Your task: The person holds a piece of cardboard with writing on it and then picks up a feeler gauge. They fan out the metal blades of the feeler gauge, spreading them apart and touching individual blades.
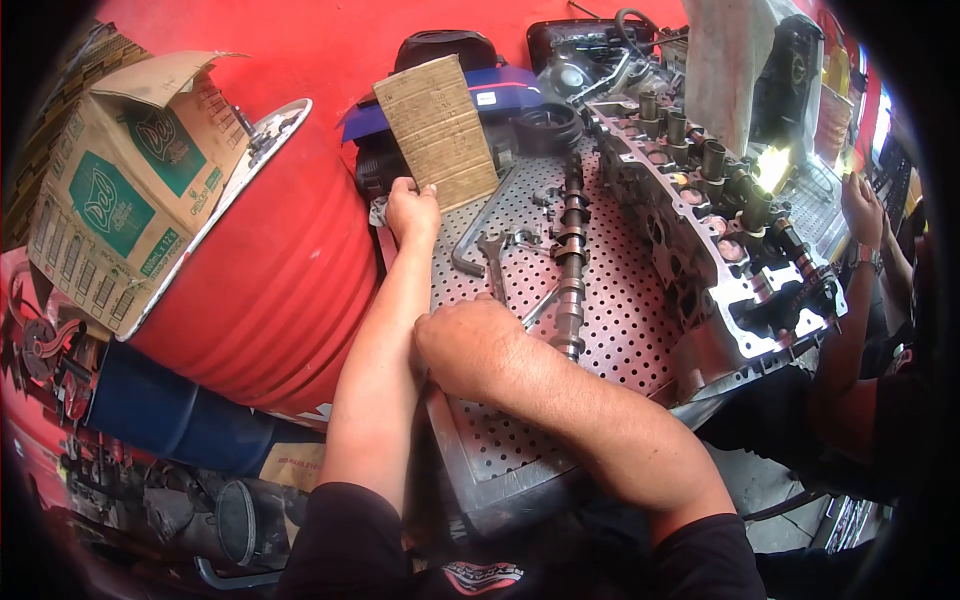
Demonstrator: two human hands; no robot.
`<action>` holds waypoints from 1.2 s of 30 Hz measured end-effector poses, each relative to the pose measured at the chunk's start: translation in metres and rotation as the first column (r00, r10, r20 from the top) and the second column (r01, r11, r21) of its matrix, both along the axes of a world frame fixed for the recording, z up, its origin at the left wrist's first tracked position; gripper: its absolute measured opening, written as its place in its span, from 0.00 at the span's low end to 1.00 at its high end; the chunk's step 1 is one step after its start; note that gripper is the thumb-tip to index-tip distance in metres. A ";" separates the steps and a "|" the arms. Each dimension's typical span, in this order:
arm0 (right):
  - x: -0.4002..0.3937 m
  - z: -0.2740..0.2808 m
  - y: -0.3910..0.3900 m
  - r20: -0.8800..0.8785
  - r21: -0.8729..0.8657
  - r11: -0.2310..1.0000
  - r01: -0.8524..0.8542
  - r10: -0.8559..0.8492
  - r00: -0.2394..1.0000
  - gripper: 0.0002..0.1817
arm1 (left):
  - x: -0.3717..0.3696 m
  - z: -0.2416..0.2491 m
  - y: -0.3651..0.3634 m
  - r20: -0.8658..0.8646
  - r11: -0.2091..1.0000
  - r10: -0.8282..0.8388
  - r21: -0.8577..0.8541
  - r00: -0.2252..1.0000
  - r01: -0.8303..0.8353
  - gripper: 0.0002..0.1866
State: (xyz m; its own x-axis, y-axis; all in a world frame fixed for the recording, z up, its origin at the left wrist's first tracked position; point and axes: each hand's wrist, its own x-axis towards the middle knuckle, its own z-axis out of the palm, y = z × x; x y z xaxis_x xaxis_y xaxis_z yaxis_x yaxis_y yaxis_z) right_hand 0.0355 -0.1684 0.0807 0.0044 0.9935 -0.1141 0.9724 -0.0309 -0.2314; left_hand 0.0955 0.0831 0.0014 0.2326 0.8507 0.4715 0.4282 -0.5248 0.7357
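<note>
My left hand [411, 212] is closed at the lower left corner of a flat piece of brown cardboard [440, 130], which stands tilted up at the table's far side. A greyish scrap shows beside its knuckles. My right hand [466, 345] is curled low over the perforated metal tabletop [625, 330], close to my left forearm; its fingertips are mostly hidden. Just beyond it lie an open-end wrench [495, 265] and a bent L-shaped bar [480, 225]. A camshaft [571, 250] lies lengthwise to the right of these tools.
An engine cylinder head [700, 220] occupies the table's right side. At left stands a red drum [270, 260] with a cardboard box [130, 190] on it, above a blue drum [170, 400]. Another person's hand [862, 210] is at far right, near a bright light [772, 168].
</note>
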 end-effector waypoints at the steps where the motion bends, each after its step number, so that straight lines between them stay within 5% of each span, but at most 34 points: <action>1: 0.000 0.000 0.000 0.001 0.004 1.000 -0.001 0.001 1.000 0.14 | 0.000 -0.001 0.001 -0.006 1.000 -0.011 0.006 1.000 0.011 0.15; 11: -0.002 -0.001 -0.002 0.027 0.027 0.999 -0.017 0.016 1.000 0.14 | 0.008 -0.020 0.024 0.135 0.980 -0.171 -0.075 0.976 0.182 0.11; 20: -0.004 0.007 -0.005 0.005 -0.030 0.999 0.015 -0.015 1.000 0.13 | -0.004 0.003 -0.003 -0.019 0.996 -0.086 -0.036 0.996 0.085 0.15; 29: -0.005 0.009 -0.006 0.004 -0.029 0.999 0.020 -0.020 1.000 0.14 | 0.003 -0.019 0.024 0.008 0.990 -0.120 0.077 0.993 0.119 0.19; 36: -0.006 0.006 -0.005 -0.001 -0.015 1.000 0.021 -0.021 1.000 0.14 | 0.003 -0.012 0.024 0.027 0.997 -0.069 -0.034 0.997 0.070 0.24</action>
